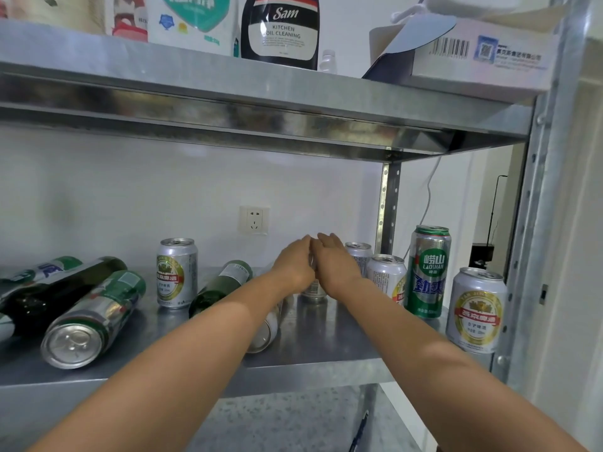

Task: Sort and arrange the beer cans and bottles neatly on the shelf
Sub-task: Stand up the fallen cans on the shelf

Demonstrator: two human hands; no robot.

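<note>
On the steel shelf (pixel 329 340) my left hand (pixel 293 267) and my right hand (pixel 337 265) cup one upright silver can (pixel 314 291) from both sides, near the back wall; most of it is hidden. To its right stand two silver cans (pixel 386 275), (pixel 359 254), a tall green can (pixel 427 272) and a silver can at the front (pixel 476 309). Another silver can (pixel 177 272) stands upright left of centre. Lying down are a green bottle (pixel 223 287), a silver can under my left forearm (pixel 265 332), a green can (pixel 94 318) and a dark bottle (pixel 58 288).
The upper shelf (pixel 228 89) hangs low over the cans and carries a kitchen cleaner pouch (pixel 280 27) and a cardboard box (pixel 483 50). A rear post (pixel 388 203) and the front right upright (pixel 535 223) bound the shelf. A wall socket (pixel 254 220) sits behind.
</note>
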